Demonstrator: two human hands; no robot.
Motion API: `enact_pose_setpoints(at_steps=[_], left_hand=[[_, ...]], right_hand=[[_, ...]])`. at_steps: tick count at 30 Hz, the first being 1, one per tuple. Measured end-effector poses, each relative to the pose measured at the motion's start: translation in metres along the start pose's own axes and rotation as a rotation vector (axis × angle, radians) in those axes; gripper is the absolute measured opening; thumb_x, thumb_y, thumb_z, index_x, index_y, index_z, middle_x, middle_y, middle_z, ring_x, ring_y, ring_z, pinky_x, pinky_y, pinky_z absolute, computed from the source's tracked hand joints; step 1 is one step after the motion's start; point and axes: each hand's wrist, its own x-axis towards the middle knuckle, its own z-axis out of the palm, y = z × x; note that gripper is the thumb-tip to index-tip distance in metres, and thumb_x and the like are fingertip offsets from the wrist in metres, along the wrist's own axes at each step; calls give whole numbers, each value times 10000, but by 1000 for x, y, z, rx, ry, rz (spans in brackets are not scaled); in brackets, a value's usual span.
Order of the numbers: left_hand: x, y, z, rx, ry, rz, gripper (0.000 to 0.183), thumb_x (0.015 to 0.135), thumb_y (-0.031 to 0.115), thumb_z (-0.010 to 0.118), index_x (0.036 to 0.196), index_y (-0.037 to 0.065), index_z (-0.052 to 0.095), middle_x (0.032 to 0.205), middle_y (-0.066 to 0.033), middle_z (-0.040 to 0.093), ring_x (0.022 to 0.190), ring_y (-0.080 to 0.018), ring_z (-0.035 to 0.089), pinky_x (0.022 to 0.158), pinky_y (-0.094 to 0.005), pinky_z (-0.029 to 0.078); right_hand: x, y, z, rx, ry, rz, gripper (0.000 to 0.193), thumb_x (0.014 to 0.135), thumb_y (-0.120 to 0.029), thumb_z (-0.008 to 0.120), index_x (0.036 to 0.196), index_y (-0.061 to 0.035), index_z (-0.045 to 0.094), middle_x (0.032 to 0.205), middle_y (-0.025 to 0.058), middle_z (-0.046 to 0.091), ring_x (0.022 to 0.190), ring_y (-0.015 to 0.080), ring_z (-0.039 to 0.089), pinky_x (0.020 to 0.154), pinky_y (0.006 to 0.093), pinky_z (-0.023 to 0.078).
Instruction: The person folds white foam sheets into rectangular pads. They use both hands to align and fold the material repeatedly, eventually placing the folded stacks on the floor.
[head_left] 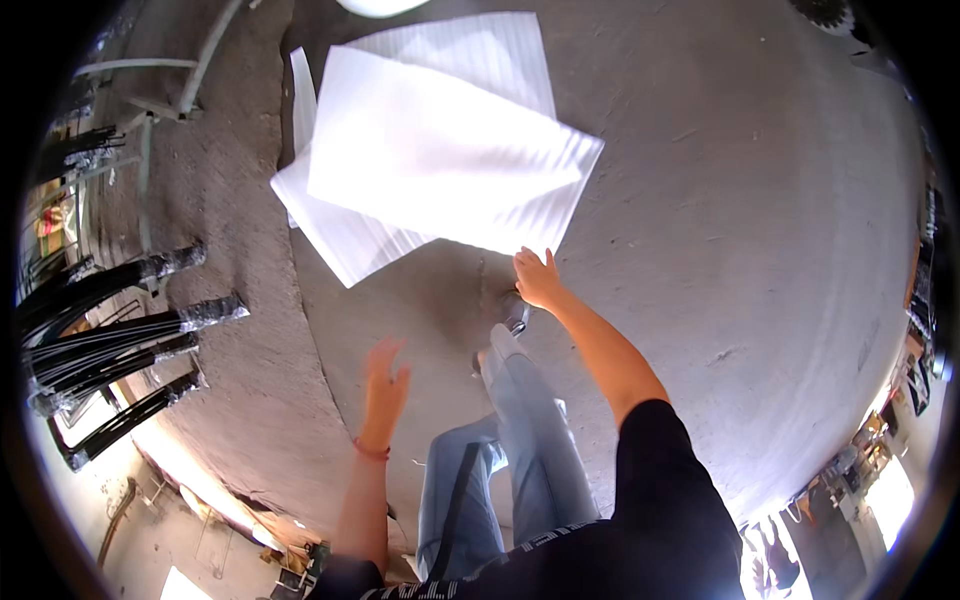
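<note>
Several thin white sheets (420, 150), faintly ribbed like packing foam, overlap at different angles in front of me. My right hand (537, 280) is at the near edge of the top sheet, its thumb and fingers closed on that edge. A darker shadow lies on the floor just below the sheets. Lower and to the left, my left hand (384, 385) is held apart from the sheets, empty, with its fingers spread and slightly blurred. A red band (371, 451) circles the left wrist.
Bundles of black rods (110, 325) with clear-wrapped ends lie on the left, beside a pale metal frame (190, 85). A crack runs along the concrete floor (750, 250). A white rounded thing (382, 5) shows at the top edge. My jeans-clad legs (540, 430) are below.
</note>
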Motion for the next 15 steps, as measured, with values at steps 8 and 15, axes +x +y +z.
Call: enact_pose_setpoints(at_steps=[8,15], left_hand=[[118,309,-123,239,-16,768,443,759,303,659,1160,164,533,1122,-23,573,1149,-286,461,959,-527,256],[-6,484,-213,-162,-314,911,187,800,161,601,791,-26,616,703,-93,645,609,-114,598,570,-260,450]], right_hand=[[-161,-74,-385,242,459,-382,300,760,69,482,1010,-24,617,1062,102,605,938,260,584,814,314,465],[-401,-152,-565,237,669,-142,271,751,14,508,980,-42,643,1015,109,628,932,243,595,822,344,451]])
